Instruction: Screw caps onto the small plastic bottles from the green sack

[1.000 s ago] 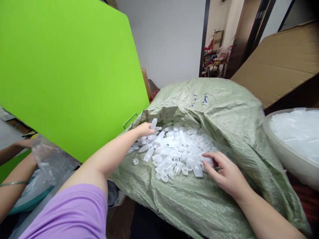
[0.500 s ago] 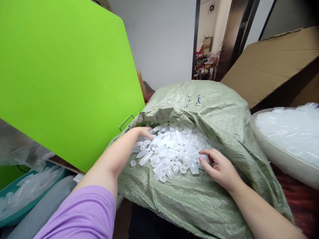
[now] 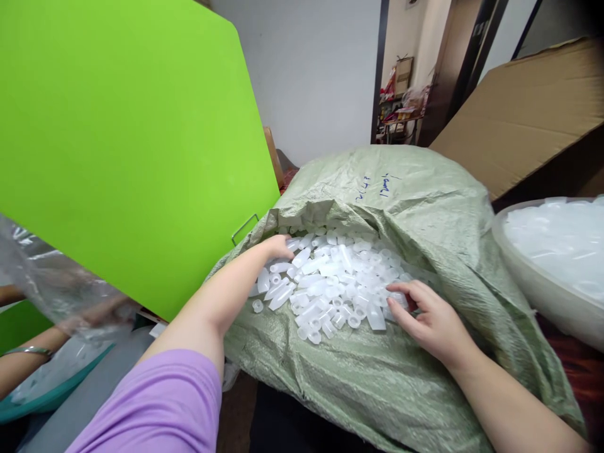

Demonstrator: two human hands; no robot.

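Observation:
A pile of small translucent white plastic tubes and caps lies in the mouth of a large pale green woven sack. At the pile's upper left edge rests my left hand, thumb and fingers apart among the pieces; its fingertips are partly hidden. On the right side of the pile, my right hand has its fingers curled, with a translucent plastic piece between thumb and fingers. Some tubes have a flat, tapered end, while others look like short rings.
A bright green board leans at the left. Right of the sack stands a wide basin heaped with similar white pieces, below a cardboard flap. At lower left, another person's arms reach over a teal basin, near clear plastic film.
The view has shifted slightly, so the scene sits farther right. My hands keep nearly the same places on the pile. Another person's arms and a plastic bag have come into view at lower left.

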